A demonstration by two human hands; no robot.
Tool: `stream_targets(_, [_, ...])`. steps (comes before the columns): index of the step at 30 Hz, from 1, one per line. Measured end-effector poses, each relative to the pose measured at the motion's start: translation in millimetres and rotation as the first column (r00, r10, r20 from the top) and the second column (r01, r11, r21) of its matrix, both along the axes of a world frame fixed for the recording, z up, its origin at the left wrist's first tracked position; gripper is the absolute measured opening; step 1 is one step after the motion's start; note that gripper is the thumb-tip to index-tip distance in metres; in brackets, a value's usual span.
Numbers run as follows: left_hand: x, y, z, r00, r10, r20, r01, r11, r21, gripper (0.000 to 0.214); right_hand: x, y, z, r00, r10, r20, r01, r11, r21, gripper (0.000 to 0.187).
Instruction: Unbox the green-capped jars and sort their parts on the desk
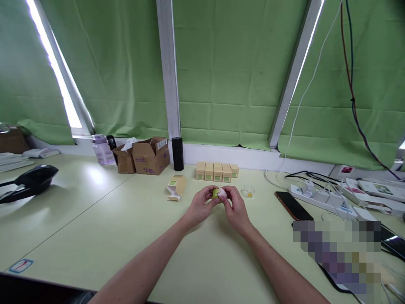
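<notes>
While left hand [200,207] and right hand [236,209] close fingers on one green-white object [219,193], labels of boxes [217,172] at far edge unreadable, pale desk [126,228], green blinds [228,71].

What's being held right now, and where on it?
A small green-and-white jar: the left hand has its grip on the green side, the right hand on the white side.

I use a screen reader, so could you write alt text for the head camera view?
The left hand and right hand meet above a pale green table, together holding a small round green-and-white object. Behind them stands a row of small tan boxes, with an opened box lying to its left.
</notes>
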State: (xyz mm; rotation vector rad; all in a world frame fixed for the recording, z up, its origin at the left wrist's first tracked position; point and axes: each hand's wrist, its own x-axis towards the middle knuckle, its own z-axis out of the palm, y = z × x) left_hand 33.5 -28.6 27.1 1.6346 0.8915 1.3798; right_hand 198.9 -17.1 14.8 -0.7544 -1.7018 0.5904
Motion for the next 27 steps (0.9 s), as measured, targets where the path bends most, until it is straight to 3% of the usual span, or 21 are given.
stream_targets(4, [0,1,-2.5,1.0,0.017,0.011,-0.016,1.0,-0.015,0.049,-3,0,-0.7,0.995,0.016,-0.095,-0.026,0.994,-0.109,0.03])
stream_targets(7, [-3,5,-7.5,0.999,0.029,0.028,-0.029,1.0,-0.005,0.052,-1,8,-3.5,0.961,0.01,-0.275,-0.076,0.97,-0.23,0.039])
stream_targets(10, [-6,10,-11.8,0.996,0.053,0.07,-0.052,0.999,-0.013,0.055,6,19,-6.1,0.845,0.034,-0.534,-0.249,0.908,-0.337,0.046])
stream_targets(13, [-8,12,-14.1,0.993,0.041,0.112,-0.04,0.999,-0.018,0.054,12,27,-6.6,0.727,0.04,-0.686,-0.408,0.828,-0.384,0.047])
stream_targets(19, [-10,15,-16.1,0.978,0.084,0.191,-0.089,0.996,0.015,0.055,16,23,-1.5,0.679,0.086,-0.729,-0.538,0.734,-0.414,0.045])
stream_targets(27, [-11,14,-14.4,0.971,0.135,0.2,-0.139,0.99,0.008,0.056,18,19,5.6,0.633,0.102,-0.768,-0.577,0.723,-0.38,0.037])
